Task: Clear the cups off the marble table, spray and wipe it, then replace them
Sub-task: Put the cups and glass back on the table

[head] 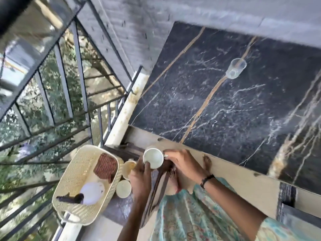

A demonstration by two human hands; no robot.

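a home balcony: metal railing (66, 94), trees beyond, marble table (243, 110).

Marble table (243, 105) cut off at right edge; whole view motion-blurred, basket (73, 173) contents indistinct.

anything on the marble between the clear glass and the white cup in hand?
Head view: nothing; bare dark marble table runs from the clear glass to the table's near edge, where both hands hold the white cup.

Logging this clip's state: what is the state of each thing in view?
White cup: upright, held off the table by both hands.
Left hand: grips the cup's side.
Right hand: grips its handle side.
Glass: on the table, apart from everything else.
Table: holds only the glass.
Two cups: upright beside the basket.
Basket: holds a cloth and a spray bottle.
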